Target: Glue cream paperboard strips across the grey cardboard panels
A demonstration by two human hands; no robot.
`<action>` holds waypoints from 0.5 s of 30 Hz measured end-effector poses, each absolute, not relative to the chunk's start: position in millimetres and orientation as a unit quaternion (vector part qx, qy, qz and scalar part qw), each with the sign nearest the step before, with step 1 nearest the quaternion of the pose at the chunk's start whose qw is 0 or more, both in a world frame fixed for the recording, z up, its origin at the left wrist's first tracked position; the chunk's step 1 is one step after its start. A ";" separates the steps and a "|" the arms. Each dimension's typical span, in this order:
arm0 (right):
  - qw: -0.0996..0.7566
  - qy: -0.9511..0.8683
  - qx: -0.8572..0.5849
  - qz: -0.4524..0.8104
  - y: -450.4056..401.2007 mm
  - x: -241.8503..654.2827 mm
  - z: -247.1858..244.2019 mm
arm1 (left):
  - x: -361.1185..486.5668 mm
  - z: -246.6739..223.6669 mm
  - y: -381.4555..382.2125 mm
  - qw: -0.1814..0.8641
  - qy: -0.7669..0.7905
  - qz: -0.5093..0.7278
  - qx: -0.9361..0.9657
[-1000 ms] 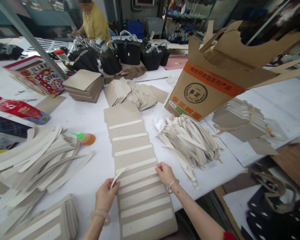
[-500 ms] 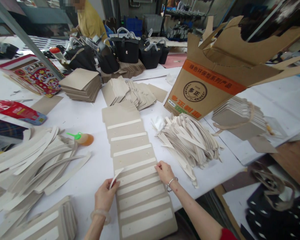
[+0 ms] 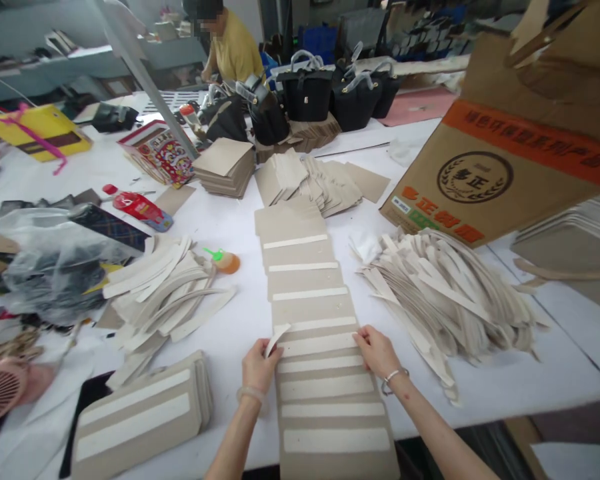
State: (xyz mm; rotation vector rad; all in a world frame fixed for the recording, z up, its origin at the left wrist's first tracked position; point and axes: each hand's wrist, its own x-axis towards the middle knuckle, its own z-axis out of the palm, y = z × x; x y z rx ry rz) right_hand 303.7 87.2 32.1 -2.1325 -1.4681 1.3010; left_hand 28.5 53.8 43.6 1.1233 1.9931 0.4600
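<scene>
A row of overlapping grey-beige boards (image 3: 300, 285) with white strips across them runs down the middle of the table. At the row's left edge, my left hand (image 3: 261, 365) pinches a thin white strip (image 3: 279, 337) that curls upward. My right hand (image 3: 377, 350) is closed at the right edge, its fingertips on the end of a white strip (image 3: 320, 343) lying across a board. Loose strips lie in a heap (image 3: 430, 293) on the right and another heap (image 3: 167, 287) on the left. A stack of boards with strips (image 3: 140, 420) sits at the lower left.
A cardboard box (image 3: 480, 167) stands at the right. Black handbags (image 3: 307, 93) and board stacks (image 3: 225, 163) are farther back. An amber bottle with a green tip (image 3: 226, 261), a red packet (image 3: 140, 208) and a pink fan (image 3: 3, 393) are on the left. A person in yellow (image 3: 237, 53) is behind.
The view has swung left, so the table's things appear farther right and more of its left side shows. Both hands keep nearly the same places on the boards.
</scene>
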 end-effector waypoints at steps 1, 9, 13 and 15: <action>0.121 -0.504 -0.728 0.449 87.0 303.7 31.4 | 28.6 43.7 53.7 0.391 0.786 0.183 0.443; 0.113 -0.502 -0.730 0.450 86.3 303.2 32.5 | 30.3 45.2 53.4 0.384 0.790 0.186 0.440; 0.114 -0.505 -0.732 0.444 85.8 302.2 33.4 | 31.8 46.0 53.2 0.374 0.795 0.185 0.441; 0.114 -0.508 -0.731 0.441 85.7 301.5 34.2 | 32.5 46.3 53.2 0.368 0.798 0.183 0.441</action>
